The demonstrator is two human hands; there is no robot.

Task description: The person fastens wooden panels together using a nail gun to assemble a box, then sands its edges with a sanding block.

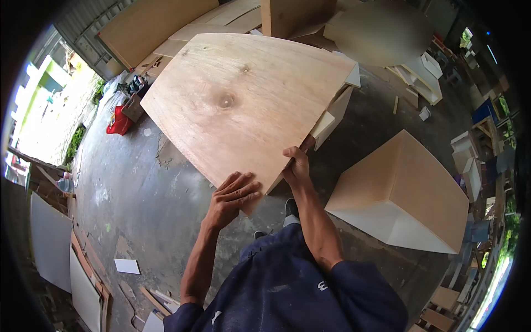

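A large plywood panel (243,99) with dark knots lies in front of me, its near corner toward my body. My left hand (237,195) rests on the panel's near edge, palm down with the fingers stretched out. At the right side near the same corner, my right hand (297,166) grips the panel's edge, thumb on top and the other fingers hidden below. White-edged pieces (333,119) show under the panel's right side.
A brown and white box (426,193) stands on the grey floor (133,188) at right. Further off are a red bag (119,120), leaning boards (152,27) and a blurred shape at top right. Wood scraps and sheets (51,240) lie at lower left.
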